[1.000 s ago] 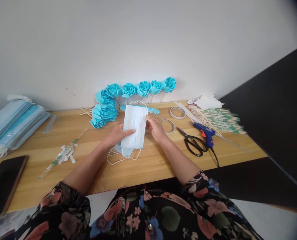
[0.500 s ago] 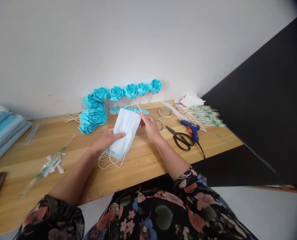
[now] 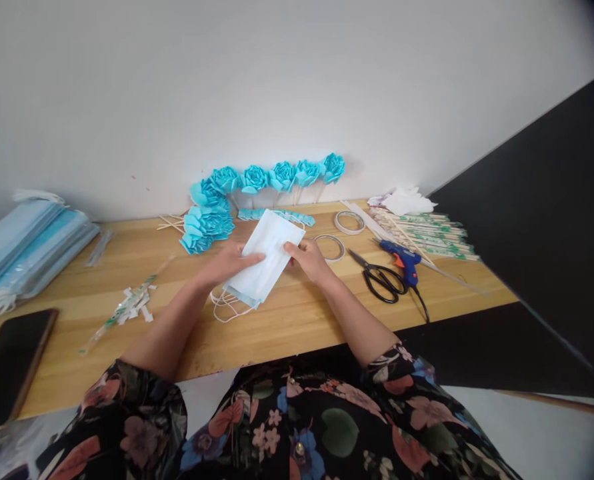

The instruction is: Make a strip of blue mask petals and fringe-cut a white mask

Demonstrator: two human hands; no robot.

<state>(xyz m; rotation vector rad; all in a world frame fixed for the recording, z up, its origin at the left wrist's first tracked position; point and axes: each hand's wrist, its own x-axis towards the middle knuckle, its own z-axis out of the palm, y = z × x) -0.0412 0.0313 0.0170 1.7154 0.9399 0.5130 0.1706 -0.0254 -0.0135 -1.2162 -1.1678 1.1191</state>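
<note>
A small stack of pale blue-white face masks (image 3: 271, 243) is held tilted above the wooden table, with white ear loops (image 3: 225, 308) hanging from its lower left end. My left hand (image 3: 231, 263) grips the stack's left edge, thumb lying across the top mask. On the right edge, my right hand (image 3: 307, 259) pinches the masks between thumb and fingers. The fingers of both hands are partly hidden under the stack. Behind it lies a strip of blue petal-like pieces (image 3: 277, 217), partly covered by the masks.
Blue artificial flowers (image 3: 283, 176) on sticks line the wall. To the right are tape rolls (image 3: 349, 223), black scissors (image 3: 383, 280), a blue glue gun (image 3: 401, 257) and wrapped chopsticks (image 3: 427, 233). At left are packed masks (image 3: 31, 247), paper scraps (image 3: 135, 305) and a phone (image 3: 14, 367).
My view has turned left, showing more of the phone and packed masks. My right hand has slid from the stack's top corner down its right edge; the upper ear loop no longer shows.
</note>
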